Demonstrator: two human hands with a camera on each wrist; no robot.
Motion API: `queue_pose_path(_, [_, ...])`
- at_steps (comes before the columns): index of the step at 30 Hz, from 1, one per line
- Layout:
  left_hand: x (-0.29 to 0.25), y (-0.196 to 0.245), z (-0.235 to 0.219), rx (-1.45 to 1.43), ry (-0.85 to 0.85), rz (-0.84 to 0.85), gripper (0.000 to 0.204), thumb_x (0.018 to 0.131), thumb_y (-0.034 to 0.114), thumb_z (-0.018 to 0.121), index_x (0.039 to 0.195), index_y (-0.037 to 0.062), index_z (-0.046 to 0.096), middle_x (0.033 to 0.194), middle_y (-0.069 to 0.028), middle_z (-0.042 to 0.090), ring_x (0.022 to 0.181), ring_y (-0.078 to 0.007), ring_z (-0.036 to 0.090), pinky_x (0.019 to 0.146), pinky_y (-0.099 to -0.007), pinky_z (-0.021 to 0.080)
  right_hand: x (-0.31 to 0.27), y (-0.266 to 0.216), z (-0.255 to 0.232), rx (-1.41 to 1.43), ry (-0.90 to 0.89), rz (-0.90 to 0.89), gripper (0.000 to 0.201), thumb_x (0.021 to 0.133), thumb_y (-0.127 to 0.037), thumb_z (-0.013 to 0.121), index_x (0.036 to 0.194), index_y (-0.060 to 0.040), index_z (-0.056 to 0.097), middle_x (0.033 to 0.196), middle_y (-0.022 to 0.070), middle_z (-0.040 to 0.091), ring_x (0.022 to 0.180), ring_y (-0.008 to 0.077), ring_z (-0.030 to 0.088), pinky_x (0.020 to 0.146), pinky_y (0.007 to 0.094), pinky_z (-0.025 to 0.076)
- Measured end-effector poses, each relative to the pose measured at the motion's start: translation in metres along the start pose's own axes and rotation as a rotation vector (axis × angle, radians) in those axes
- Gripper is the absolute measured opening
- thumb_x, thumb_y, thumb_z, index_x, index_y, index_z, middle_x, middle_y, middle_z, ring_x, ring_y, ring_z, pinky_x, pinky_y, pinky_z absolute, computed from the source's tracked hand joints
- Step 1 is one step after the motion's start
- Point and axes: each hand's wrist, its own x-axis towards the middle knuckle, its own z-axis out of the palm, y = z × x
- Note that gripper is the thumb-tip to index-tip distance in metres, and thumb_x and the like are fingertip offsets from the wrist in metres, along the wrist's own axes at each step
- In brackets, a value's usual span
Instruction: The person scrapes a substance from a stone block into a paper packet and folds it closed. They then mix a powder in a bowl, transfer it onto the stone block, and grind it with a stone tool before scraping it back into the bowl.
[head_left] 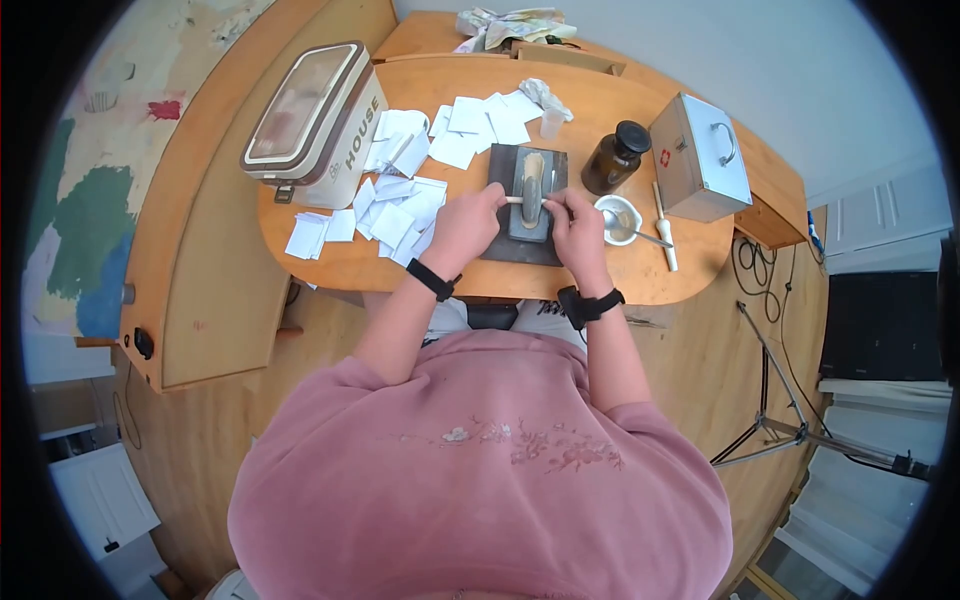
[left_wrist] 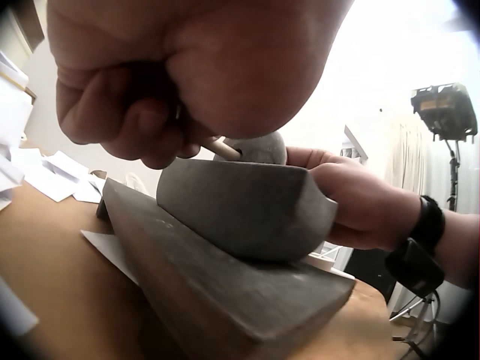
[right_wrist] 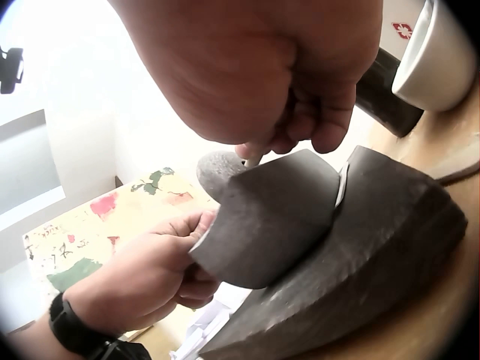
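Observation:
A grey boat-shaped grinding trough (left_wrist: 232, 206) sits on a dark stone slab (head_left: 490, 240) before the person. In the head view, tan material (head_left: 537, 163) shows in its far end. A stone grinding wheel (head_left: 532, 198) stands in the trough, with a thin pale axle handle (left_wrist: 222, 146) through its middle. The left hand (head_left: 468, 228) grips the handle's left end with curled fingers. On the other side the right hand (head_left: 578, 238) holds the right end. Both wrist views show the hands above the trough's rim; the wheel's lower part is hidden inside it.
Many white paper squares (head_left: 395, 222) lie at the left, beside a cream box marked HOUSE (head_left: 360, 165). To the right stand a brown jar (head_left: 612, 165), a white bowl (head_left: 622, 212) with a spoon, a white-handled tool (head_left: 666, 245) and a metal case (head_left: 700, 165).

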Motion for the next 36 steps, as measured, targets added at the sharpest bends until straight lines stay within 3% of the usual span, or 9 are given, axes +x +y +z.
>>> queue_pose_path(7, [0.060,-0.004,-0.006,0.069,0.061,0.028,0.014,0.108,0.021,0.061,0.108,0.0127,0.072,0.094,-0.0197,0.079,0.091,-0.0464,0.076,0.076,-0.0606,0.058,0.048,0.006,0.006,-0.042,0.020,-0.071,0.009,0.102,-0.005,0.075,0.099,0.0035,0.072,0.093,0.0258,0.076,0.088,0.0477,0.074,0.076,0.0476,0.058])
queue_pose_path(11, [0.056,0.000,-0.011,0.072,-0.004,-0.006,0.015,0.108,0.022,0.061,0.109,0.0127,0.073,0.094,-0.0198,0.079,0.093,-0.0468,0.076,0.077,-0.0610,0.057,0.039,0.006,0.003,-0.041,0.006,-0.041,0.010,0.102,-0.005,0.075,0.099,0.0038,0.071,0.094,0.0257,0.077,0.089,0.0473,0.075,0.076,0.0469,0.059])
queue_pose_path(16, [-0.004,0.008,-0.006,-0.013,0.001,-0.032,0.013,0.109,0.019,0.060,0.108,0.0121,0.071,0.094,-0.0197,0.079,0.093,-0.0463,0.076,0.076,-0.0607,0.056,-0.010,-0.008,-0.002,-0.005,-0.005,-0.004,0.009,0.102,-0.004,0.075,0.100,0.0042,0.071,0.092,0.0260,0.077,0.088,0.0471,0.075,0.077,0.0450,0.059])
queue_pose_path(23, [0.058,-0.001,-0.005,0.058,0.065,0.037,0.014,0.110,0.020,0.060,0.107,0.0117,0.071,0.089,-0.0217,0.078,0.088,-0.0487,0.075,0.074,-0.0629,0.056,0.043,0.003,0.002,-0.015,0.022,-0.028,0.009,0.101,-0.004,0.076,0.101,0.0039,0.073,0.091,0.0259,0.076,0.086,0.0474,0.074,0.075,0.0449,0.058])
queue_pose_path(27, [0.035,0.004,-0.007,0.054,-0.040,-0.040,0.016,0.111,0.021,0.058,0.110,0.0113,0.070,0.097,-0.0214,0.079,0.094,-0.0487,0.075,0.077,-0.0609,0.056,0.023,0.000,0.000,-0.043,-0.013,0.022,0.008,0.102,-0.005,0.075,0.100,0.0033,0.073,0.091,0.0257,0.076,0.085,0.0463,0.075,0.075,0.0453,0.058])
queue_pose_path(31, [-0.004,0.007,-0.004,-0.044,-0.004,-0.039,0.016,0.111,0.022,0.058,0.110,0.0116,0.069,0.097,-0.0214,0.079,0.094,-0.0487,0.075,0.077,-0.0609,0.057,-0.004,-0.005,-0.002,-0.030,-0.006,0.017,0.008,0.102,-0.005,0.075,0.099,0.0029,0.074,0.091,0.0256,0.076,0.085,0.0462,0.076,0.075,0.0448,0.059])
queue_pose_path(36, [0.052,0.007,-0.007,0.072,0.009,-0.008,0.014,0.110,0.021,0.059,0.108,0.0117,0.070,0.096,-0.0207,0.079,0.092,-0.0485,0.075,0.077,-0.0614,0.057,0.035,0.009,0.003,-0.003,0.027,-0.005,0.009,0.102,-0.005,0.076,0.100,0.0032,0.074,0.092,0.0254,0.077,0.085,0.0464,0.076,0.075,0.0446,0.059])
